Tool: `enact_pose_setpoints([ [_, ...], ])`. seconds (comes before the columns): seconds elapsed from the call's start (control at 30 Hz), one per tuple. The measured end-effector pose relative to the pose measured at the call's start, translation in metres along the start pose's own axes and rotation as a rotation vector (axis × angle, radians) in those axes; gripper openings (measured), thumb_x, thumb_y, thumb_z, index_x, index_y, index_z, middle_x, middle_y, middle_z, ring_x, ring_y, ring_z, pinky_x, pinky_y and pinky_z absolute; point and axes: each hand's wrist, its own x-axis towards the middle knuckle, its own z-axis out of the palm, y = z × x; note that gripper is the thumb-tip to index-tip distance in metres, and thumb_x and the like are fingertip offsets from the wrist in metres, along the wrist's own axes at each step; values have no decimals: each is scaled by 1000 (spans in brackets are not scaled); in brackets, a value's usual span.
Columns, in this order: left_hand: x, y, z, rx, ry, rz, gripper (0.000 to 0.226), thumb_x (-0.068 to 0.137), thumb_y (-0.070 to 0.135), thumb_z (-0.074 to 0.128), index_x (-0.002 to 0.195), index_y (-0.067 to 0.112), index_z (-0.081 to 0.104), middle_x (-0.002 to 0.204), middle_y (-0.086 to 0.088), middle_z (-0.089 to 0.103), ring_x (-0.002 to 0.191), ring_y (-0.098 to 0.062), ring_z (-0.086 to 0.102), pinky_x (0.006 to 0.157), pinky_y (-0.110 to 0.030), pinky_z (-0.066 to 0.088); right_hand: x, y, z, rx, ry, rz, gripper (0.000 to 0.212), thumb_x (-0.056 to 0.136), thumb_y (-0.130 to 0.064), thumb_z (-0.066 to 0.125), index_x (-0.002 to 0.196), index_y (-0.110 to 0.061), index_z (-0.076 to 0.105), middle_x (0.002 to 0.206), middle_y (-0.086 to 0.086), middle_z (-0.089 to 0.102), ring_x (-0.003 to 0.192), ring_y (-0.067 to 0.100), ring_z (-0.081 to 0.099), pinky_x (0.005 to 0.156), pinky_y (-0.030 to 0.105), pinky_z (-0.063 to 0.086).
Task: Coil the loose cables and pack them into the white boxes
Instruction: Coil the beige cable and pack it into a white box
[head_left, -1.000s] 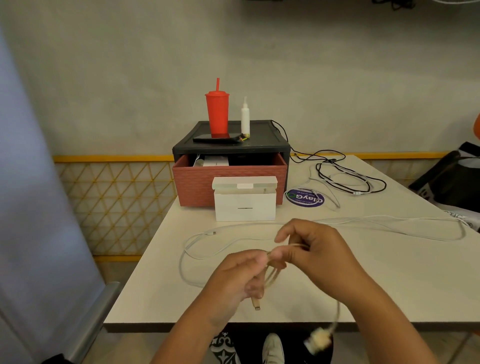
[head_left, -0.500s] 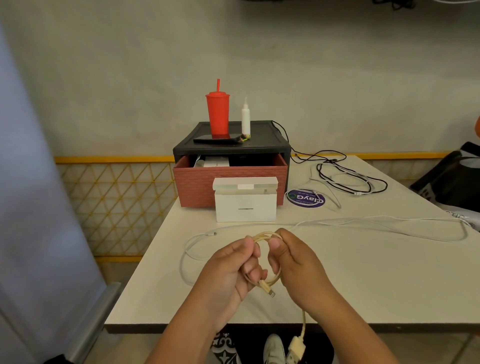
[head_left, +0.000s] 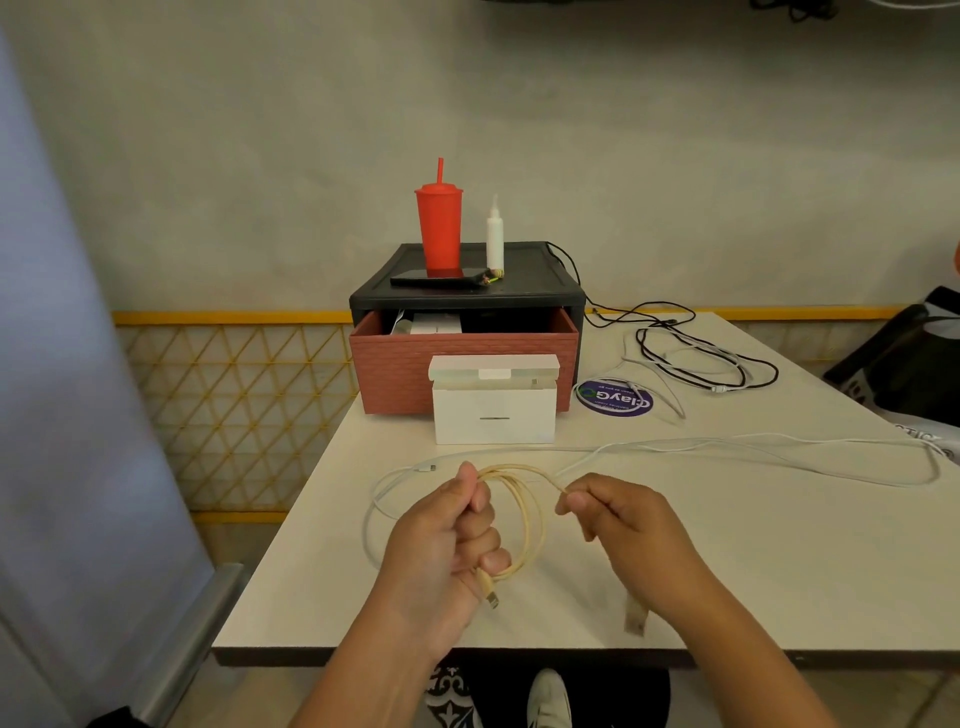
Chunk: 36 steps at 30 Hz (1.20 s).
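Observation:
My left hand (head_left: 447, 535) grips a partly wound coil of cream cable (head_left: 527, 519) above the near edge of the table; one small plug sticks out below its fingers. My right hand (head_left: 618, 525) pinches the cable's free run just right of the coil, and the blurred USB end hangs below that hand. A long white cable (head_left: 727, 447) lies loose across the table behind my hands. A white box (head_left: 493, 415) with its flap lid raised stands in front of the drawer unit. More white boxes lie in the open drawer (head_left: 426, 327).
A black drawer unit with a red brick-patterned drawer (head_left: 462, 364) sits at the table's back, carrying a red cup (head_left: 439, 228), a white bottle (head_left: 494, 239) and a phone. Tangled black and white cables (head_left: 696, 358) and a purple sticker (head_left: 615, 400) lie at the right. A dark bag (head_left: 904, 358) is at far right.
The coil has grown by another loop. My right hand moved away to the right of the left hand, drawing the free end up so the USB plug now hangs by the table edge.

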Motion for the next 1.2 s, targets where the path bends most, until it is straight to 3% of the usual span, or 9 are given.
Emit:
enact_pose_setpoints([
  [0.13,1,5,-2,22,30,8,39,92,25,47,56,13,41,45,8,20,32,-4,17,34,-17,26,-1,21,-3,-386,-108,-1,19,95,-17,48,84,-22,63,75,-13,52,76,4,49,61,12,35],
  [0.23,4,5,-1,39,25,7,40,92,26,47,54,15,39,44,8,19,32,-4,17,34,-17,25,0,26,0,-418,2,35,16,94,-17,52,90,-14,67,82,-2,56,79,15,52,67,19,38],
  [0.33,5,4,1,33,2,5,36,85,29,51,53,16,40,44,8,19,32,-4,17,34,-17,25,2,14,1,36,179,245,20,92,-12,52,77,-12,65,65,1,58,57,9,53,57,11,42],
  [0.47,6,1,3,14,-31,-9,31,76,33,54,52,16,42,44,8,19,32,-4,17,35,-18,26,1,-7,5,813,183,443,22,94,-8,48,79,-6,63,60,4,57,50,7,55,49,14,49],
  [0.6,9,-3,3,-10,-36,-20,33,76,34,54,51,15,43,44,8,20,32,-4,18,36,-18,29,-3,-14,12,1036,113,479,20,93,-8,47,79,-4,61,58,4,56,47,7,54,45,14,47],
  [0.83,7,-7,3,93,-59,-33,32,80,33,52,55,15,44,44,7,22,34,-5,19,39,-20,33,7,-21,-5,1025,164,394,19,94,-13,45,87,-8,62,51,-2,40,43,6,37,41,16,37],
  [0.93,7,-7,1,158,-89,-51,32,83,32,52,57,15,43,44,6,22,35,-6,20,41,-20,35,17,-29,-21,650,258,290,26,93,-22,49,72,-13,61,43,-11,30,43,7,23,40,18,24],
  [1.03,6,-10,0,235,-135,-88,36,91,29,47,59,13,44,45,6,22,35,-6,21,43,-21,37,28,-40,-32,320,349,155,27,94,-19,49,69,-20,60,38,-17,42,48,7,31,50,22,27],
  [1.2,3,-14,1,337,-198,-117,33,92,24,46,62,12,48,47,3,25,37,-7,24,47,-23,41,43,-50,-40,333,462,-10,24,94,-17,49,74,-25,60,45,-20,47,43,-2,39,50,16,29],
])
